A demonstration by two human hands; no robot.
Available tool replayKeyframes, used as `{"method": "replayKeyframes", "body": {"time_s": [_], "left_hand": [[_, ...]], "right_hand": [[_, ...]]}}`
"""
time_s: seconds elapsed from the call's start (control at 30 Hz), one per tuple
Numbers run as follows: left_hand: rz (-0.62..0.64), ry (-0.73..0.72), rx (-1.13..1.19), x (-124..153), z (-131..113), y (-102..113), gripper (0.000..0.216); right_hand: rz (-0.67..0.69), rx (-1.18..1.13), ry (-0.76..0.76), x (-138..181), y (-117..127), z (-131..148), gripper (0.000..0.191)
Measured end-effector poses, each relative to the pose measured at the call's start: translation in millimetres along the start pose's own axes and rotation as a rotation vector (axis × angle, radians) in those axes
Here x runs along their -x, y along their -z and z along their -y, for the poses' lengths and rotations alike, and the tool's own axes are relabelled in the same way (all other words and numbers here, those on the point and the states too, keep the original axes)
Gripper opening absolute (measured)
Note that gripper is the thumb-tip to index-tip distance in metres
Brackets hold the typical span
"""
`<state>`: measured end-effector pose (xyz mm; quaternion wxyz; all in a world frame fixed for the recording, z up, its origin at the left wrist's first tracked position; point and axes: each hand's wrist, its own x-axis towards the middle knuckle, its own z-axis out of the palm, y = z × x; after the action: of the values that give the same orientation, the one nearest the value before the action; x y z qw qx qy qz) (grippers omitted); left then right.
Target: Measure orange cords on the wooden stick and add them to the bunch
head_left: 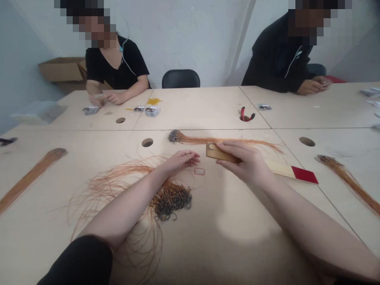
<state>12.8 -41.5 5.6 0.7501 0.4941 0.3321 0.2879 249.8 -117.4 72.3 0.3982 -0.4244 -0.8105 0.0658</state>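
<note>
My right hand [245, 160] grips one end of a flat wooden stick [218, 152] whose far end is red [305, 175]. A straight bundle of orange cords with dark hooks [208, 139] lies just behind it. My left hand [181, 160] hovers palm down with its fingers curled loosely, pinching what may be a thin cord that is too fine to make out. Beneath my left forearm spreads a tangled heap of orange cords with a clump of dark hooks [172, 200]. A small red-outlined rectangle [199, 171] lies between my hands.
More cord bundles lie at the far left [32, 172] and far right [348, 180]. Round holes [147, 142] pierce the tabletop. Two people in black sit across the table, handling small packets [152, 111]. A black chair [180, 78] and cardboard box [61, 68] stand behind.
</note>
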Motion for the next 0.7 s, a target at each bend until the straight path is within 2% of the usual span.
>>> {"method": "replayKeyframes", "body": {"time_s": [0.1, 0.2, 0.33, 0.5, 0.7], "left_hand": [[-0.002, 0.005, 0.014, 0.3, 0.1, -0.3, 0.032], [0.003, 0.003, 0.040, 0.1, 0.5, -0.4, 0.032], [0.018, -0.007, 0.064, -0.4, -0.1, -1.2, 0.030], [-0.063, -0.014, 0.110, -1.0, -1.7, -5.5, 0.022], [-0.086, -0.044, 0.215, -2.9, -1.6, -6.5, 0.011]], "right_hand": [[-0.031, 0.019, -0.012, 0.0, 5.9, 2.5, 0.040], [-0.030, 0.022, 0.023, 1.5, -0.4, -0.3, 0.041], [0.077, 0.029, 0.075, 8.3, -27.1, -10.5, 0.041], [0.274, 0.103, 0.098, 19.8, -63.8, -30.1, 0.040], [0.272, 0.138, 0.047, 24.8, -76.3, -47.9, 0.039]]}}
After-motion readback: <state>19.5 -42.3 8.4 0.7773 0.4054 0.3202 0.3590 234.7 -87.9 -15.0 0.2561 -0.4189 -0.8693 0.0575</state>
